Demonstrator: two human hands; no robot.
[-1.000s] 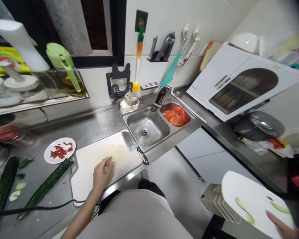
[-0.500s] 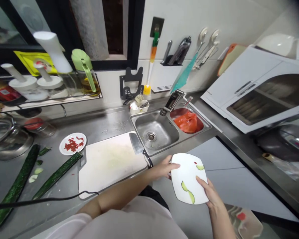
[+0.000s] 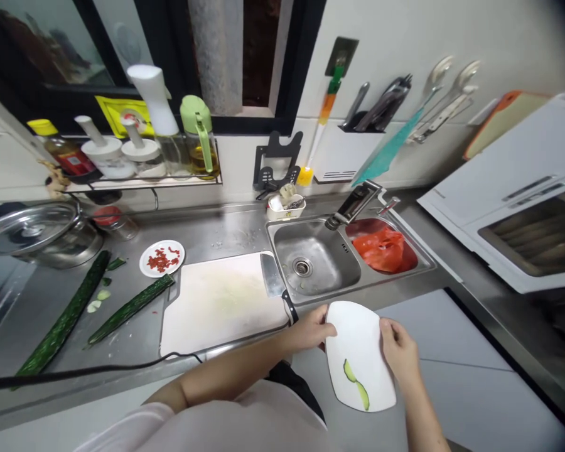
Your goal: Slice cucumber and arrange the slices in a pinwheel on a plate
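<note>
My left hand (image 3: pixel 312 328) grips the upper left edge of a white square plate (image 3: pixel 358 345), thumb on top. Two thin green cucumber slices (image 3: pixel 355 384) lie end to end on its lower part. My right hand (image 3: pixel 399 351) is closed at the plate's right edge, fingertips pinched together; what they hold, if anything, is hidden. Left of the plate, a cleaver (image 3: pixel 275 282) lies on the right side of a white cutting board (image 3: pixel 193 320). A cut cucumber (image 3: pixel 132 309) rests beside the board's left edge.
A small plate of red pieces (image 3: pixel 149 256) stands behind the board. Another cucumber (image 3: pixel 70 314), a lidded pot (image 3: pixel 51 235) and a black cord (image 3: pixel 122 367) are at left. Ahead is a double sink (image 3: pixel 317 251) with a faucet (image 3: pixel 353 204) and red bag (image 3: pixel 381 249).
My right hand has shifted from lying over the plate to a pinch at its right edge. The slice and red bit at the upper right no longer show. The view has swung left.
</note>
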